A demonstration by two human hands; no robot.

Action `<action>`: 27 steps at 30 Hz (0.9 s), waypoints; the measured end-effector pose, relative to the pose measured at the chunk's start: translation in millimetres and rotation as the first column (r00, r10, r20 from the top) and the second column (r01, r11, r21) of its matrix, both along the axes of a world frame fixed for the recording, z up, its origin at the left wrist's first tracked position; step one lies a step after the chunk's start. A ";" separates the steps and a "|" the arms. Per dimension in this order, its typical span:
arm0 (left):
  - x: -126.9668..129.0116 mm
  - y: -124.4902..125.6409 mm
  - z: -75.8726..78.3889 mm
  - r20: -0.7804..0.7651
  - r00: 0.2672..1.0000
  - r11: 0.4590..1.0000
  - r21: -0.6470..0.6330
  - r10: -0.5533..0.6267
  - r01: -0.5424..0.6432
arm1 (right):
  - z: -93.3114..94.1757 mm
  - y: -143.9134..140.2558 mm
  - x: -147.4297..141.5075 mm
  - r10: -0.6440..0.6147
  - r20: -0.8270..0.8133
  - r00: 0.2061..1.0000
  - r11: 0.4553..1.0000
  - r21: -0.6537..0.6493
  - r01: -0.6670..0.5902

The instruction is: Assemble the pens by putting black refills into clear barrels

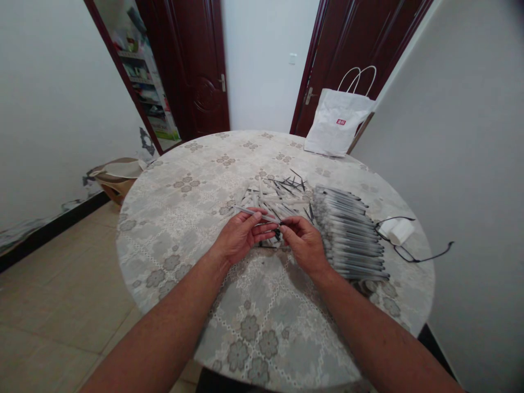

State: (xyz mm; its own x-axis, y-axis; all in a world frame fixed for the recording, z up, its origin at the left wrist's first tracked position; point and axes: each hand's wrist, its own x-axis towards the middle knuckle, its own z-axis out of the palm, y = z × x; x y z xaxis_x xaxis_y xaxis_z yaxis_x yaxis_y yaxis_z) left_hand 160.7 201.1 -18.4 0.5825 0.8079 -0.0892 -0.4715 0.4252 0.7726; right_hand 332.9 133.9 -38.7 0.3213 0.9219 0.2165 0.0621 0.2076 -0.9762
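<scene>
Over the middle of the table my left hand pinches a slim pale pen barrel between thumb and fingers. The barrel points up and to the left. At its lower right end is my right hand, its thumb and fingertips pressed together on a small dark piece too tiny to make out clearly. Behind both hands lies a loose heap of pen parts, white tubes mixed with thin dark refills. Right of my right hand, a thick stack of pens lies side by side, dark ends facing right.
A round table with a floral cloth carries everything. Eyeglasses and a white roll rest at the right. A white paper bag stands at the far right edge. A stool is left of the table.
</scene>
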 end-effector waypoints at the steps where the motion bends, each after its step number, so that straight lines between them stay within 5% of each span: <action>1: 0.0 0.0 -0.2 0.001 1.000 1.000 0.002 -0.002 0.002 | 0.9 -0.2 -0.2 0.003 -0.005 1.000 1.000 -0.003 -0.003; 17: 0.6 -1.5 2.9 -0.023 1.000 1.000 -0.012 0.017 -0.017 | -4.2 -3.6 2.6 0.075 0.074 0.994 0.997 -0.022 -0.073; 27: -1.0 1.5 0.1 -0.006 0.999 0.999 -0.028 0.039 -0.039 | -2.6 2.3 1.9 -0.017 -0.103 0.994 0.999 -0.049 0.012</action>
State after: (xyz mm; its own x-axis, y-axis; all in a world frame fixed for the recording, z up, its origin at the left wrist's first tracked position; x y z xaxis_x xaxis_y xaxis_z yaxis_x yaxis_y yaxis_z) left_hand 159.7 202.5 -18.3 0.5499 0.8273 -0.1150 -0.4843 0.4279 0.7631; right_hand 334.7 136.2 -41.3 0.3536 0.9253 0.1370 -0.0372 0.1603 -0.9864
